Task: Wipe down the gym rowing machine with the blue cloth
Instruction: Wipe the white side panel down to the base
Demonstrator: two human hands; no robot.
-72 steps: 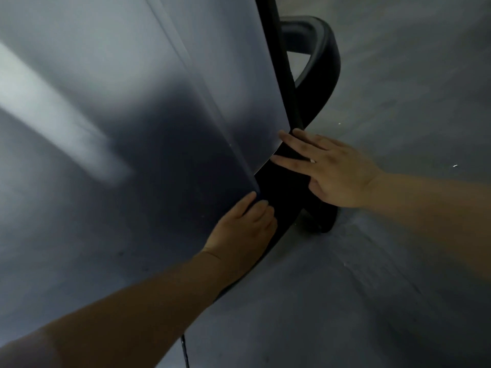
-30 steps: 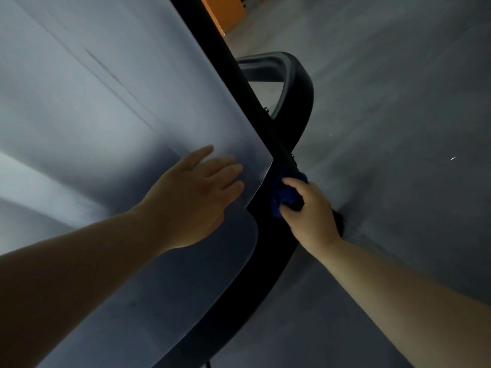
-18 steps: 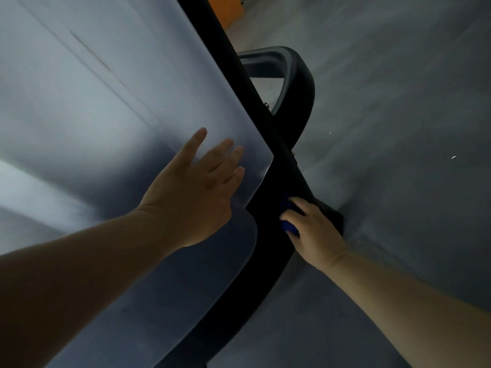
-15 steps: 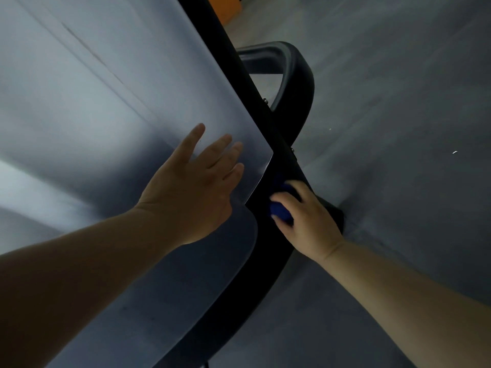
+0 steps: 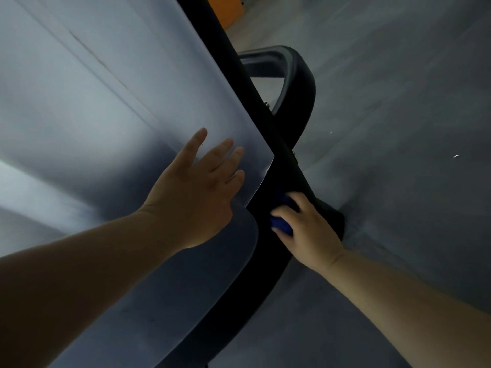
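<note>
- The step in hand looks like wiping the rowing machine's black frame bar, the dark member that runs diagonally down the middle of the view.
- The right hand lies against the bar low on its run. Its grip is closed, with the fingers curled round a bunched blue cloth. Only small folds of the cloth show between thumb and fingers, pressed to the bar.
- The left hand lies flat on the pale housing panel just left of the bar, fingers straight and slightly spread. Its grip is wide open and holds nothing; it seems to brace the body.
- Next move, as I judge it: slide the cloth along the bar with steady pressure. It could go up toward the small bolts or down where the bar bends away, following the curve without letting the cloth slip from the palm.
- The bar is matt black, smooth and rounded. The panel left of it is a smooth, faintly glossy grey sheet with a curved edge and a shallow ridge line.
- Right of the bar a thick black loop arches off it, rounded like moulded plastic or rubber; I cannot tell which.
- Beyond the bar lies dull grey floor. An orange object shows at the bar's top end, too cropped to name.
</note>
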